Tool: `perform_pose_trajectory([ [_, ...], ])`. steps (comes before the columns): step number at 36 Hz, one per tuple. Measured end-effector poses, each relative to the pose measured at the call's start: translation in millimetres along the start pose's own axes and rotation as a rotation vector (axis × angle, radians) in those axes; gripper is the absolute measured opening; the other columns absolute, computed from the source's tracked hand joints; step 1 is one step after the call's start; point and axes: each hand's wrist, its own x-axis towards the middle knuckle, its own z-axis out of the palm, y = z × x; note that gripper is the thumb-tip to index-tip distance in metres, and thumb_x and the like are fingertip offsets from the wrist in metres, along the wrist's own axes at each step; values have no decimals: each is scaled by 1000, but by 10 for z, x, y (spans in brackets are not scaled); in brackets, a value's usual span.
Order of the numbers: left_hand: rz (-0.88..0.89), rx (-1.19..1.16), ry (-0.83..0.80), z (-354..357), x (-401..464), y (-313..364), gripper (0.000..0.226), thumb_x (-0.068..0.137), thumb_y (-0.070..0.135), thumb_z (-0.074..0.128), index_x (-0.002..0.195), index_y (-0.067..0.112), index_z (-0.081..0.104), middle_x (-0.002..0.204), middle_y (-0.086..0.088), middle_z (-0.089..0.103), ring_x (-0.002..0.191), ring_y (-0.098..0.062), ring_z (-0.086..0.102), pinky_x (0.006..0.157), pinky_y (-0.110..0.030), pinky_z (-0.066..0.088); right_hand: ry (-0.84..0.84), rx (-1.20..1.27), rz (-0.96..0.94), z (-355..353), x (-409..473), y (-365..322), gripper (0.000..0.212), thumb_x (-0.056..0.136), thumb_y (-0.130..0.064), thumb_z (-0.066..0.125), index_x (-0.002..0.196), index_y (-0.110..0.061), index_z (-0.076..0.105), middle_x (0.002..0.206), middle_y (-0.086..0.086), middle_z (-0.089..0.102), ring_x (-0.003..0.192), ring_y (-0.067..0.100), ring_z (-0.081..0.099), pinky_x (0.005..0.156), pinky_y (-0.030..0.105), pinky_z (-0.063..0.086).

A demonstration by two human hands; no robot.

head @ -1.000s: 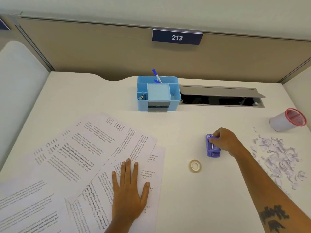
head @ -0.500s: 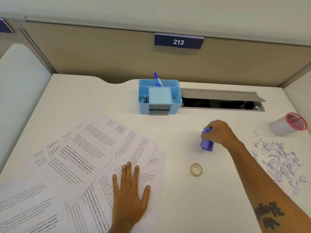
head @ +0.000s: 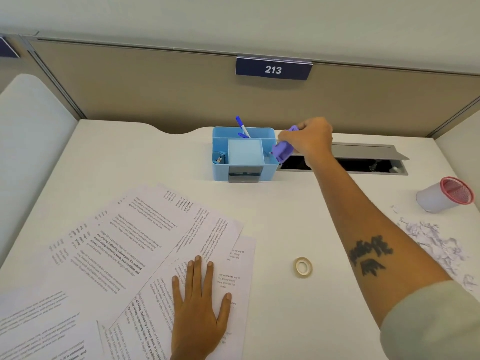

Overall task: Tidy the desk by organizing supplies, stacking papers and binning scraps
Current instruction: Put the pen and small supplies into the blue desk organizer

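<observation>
Purple plastic showed in the right hand, whose fingers were closed around a small stapler, held tilted over the right end compartment of the blue organizer. The left hand lay flat, fingers spread, pressing down on overlapping printed papers. Between the two hands a tape roll sat on the white desk. To the right of the right forearm lay torn paper scraps, and beyond them a tipped pink-rimmed cup.
</observation>
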Motion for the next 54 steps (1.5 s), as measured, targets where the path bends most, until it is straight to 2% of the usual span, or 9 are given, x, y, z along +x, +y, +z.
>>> perform_pose_trajectory([
  [5,-5,11,6,15,1,-9,88,103,67,37,174,16,22,185,-9,8,170,-32,14,132,-69,19,4,-5,4,181,-23,-154,40,67,-18,78,57,-17,40,56,-4,44,51,17,42,47,24,36],
  [10,0,10,13,26,9,-12,89,102,66,41,173,16,24,184,-9,10,170,-33,16,132,-68,17,33,-69,18,332,3,-158,21,74,-17,73,66,-13,55,65,-2,54,60,22,54,48,24,36],
  [14,1,6,12,22,14,-7,89,103,66,40,174,16,22,184,-9,8,170,-32,14,133,-67,16,13,-97,14,354,22,-149,40,89,-17,70,57,-13,47,58,-4,49,53,16,51,55,26,41],
  [21,-7,5,5,25,10,-9,89,102,66,42,174,17,23,185,-8,9,170,-31,13,133,-67,15,68,-152,-22,410,103,-131,33,84,-17,73,62,-13,49,79,8,63,67,26,57,48,24,37],
  [25,-1,8,16,25,11,-7,89,102,65,45,173,16,24,184,-9,11,170,-32,16,133,-66,15,37,-227,-55,481,64,-103,19,83,-17,77,78,-7,61,84,8,65,74,27,63,60,30,46],
  [36,2,1,13,13,12,-5,89,102,64,44,174,16,23,184,-9,10,170,-31,15,133,-65,12,-65,-341,-92,657,50,19,24,81,-15,80,89,-11,58,88,7,63,76,24,59,57,28,42],
  [45,-7,-16,-6,-5,8,1,87,105,68,32,174,18,19,185,-7,7,171,-30,12,132,-69,18,-88,-368,-81,728,70,109,40,80,-9,83,115,-4,64,117,14,70,101,29,69,68,32,51],
  [50,-7,-21,-5,-6,5,3,87,105,68,34,175,18,18,185,-7,6,171,-29,10,132,-68,17,-66,-368,-82,740,124,130,45,79,-12,85,118,-7,63,119,13,71,102,30,71,81,39,63],
  [54,-9,-17,-16,-3,5,-4,88,104,67,35,175,19,17,185,-6,4,171,-29,8,132,-68,16,-55,-397,-97,734,160,129,38,80,-13,84,113,-6,66,114,12,72,97,28,70,68,32,51],
])
